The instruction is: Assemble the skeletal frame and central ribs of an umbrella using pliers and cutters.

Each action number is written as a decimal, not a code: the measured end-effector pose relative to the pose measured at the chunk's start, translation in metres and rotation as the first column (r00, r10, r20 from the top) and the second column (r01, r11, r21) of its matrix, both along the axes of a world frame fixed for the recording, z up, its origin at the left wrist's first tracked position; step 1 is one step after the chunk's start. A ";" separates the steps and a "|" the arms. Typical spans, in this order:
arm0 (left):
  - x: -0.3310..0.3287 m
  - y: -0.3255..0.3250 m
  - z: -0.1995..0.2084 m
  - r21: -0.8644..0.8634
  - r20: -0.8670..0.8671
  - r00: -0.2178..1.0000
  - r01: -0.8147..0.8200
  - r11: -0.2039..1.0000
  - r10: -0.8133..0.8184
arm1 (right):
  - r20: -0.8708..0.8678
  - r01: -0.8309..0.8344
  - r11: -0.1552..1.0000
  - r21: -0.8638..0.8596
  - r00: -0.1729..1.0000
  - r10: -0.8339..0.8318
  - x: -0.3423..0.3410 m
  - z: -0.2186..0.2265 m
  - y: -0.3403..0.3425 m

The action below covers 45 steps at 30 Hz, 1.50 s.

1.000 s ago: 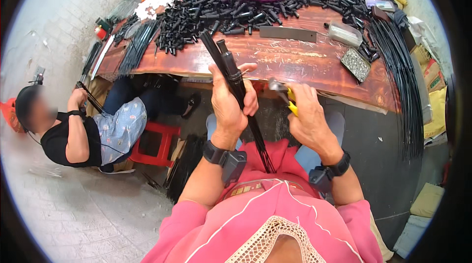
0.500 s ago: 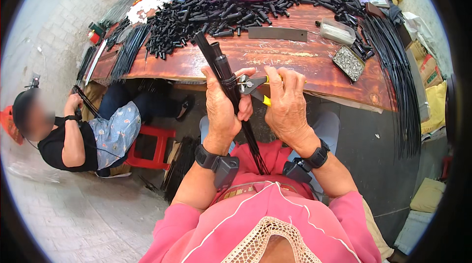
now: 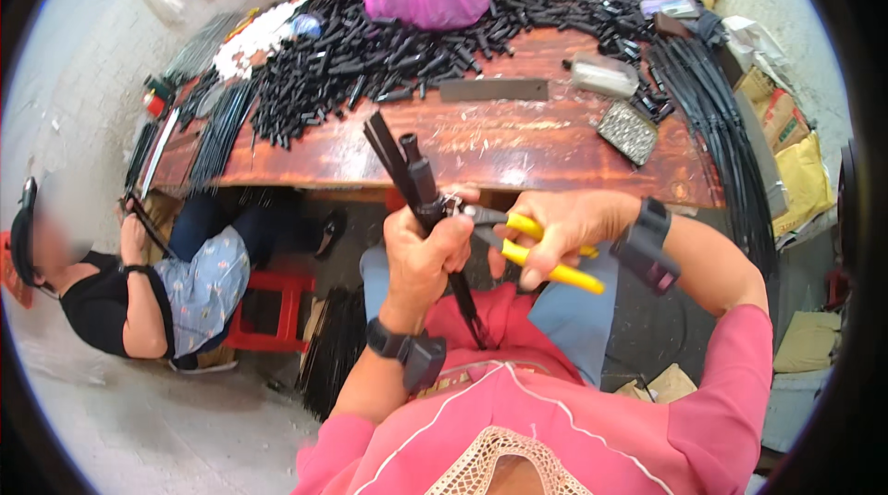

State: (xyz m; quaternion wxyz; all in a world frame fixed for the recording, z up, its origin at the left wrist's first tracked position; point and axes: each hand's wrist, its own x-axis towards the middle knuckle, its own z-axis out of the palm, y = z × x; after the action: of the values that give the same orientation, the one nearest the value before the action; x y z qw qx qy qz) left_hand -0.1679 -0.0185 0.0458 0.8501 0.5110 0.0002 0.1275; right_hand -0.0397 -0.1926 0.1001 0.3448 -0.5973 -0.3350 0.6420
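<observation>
Left side first: your left hand [image 3: 416,259] has tightened up, its fingers now clamped around the black bundle [image 3: 400,167], which leans across in front of the bench [image 3: 518,153] with its lower end down at your lap [image 3: 518,310]. Moving right, the pliers [image 3: 518,252] are in against the bundle's side, just above that grip; whether their tips bite is too small to tell. And here's the big swing: your right hand [image 3: 578,222] has rolled over, elbow flared wide, yellow handles now pointing down and outward, fingers curled on them. That looks like a twist at the binding, with the firmer left grip holding the bundle against it.
</observation>
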 end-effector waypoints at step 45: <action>-0.010 -0.013 0.007 0.110 0.047 0.996 0.075 0.991 -0.081 | -0.114 -0.096 0.995 0.040 0.988 0.100 -0.016 0.007 -0.019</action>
State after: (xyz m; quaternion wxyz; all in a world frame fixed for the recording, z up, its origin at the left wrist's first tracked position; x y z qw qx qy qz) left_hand -0.1783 -0.0314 0.0526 0.8252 0.5525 -0.0486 0.1070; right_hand -0.0558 -0.2118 0.1075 0.3417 -0.5356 -0.3543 0.6861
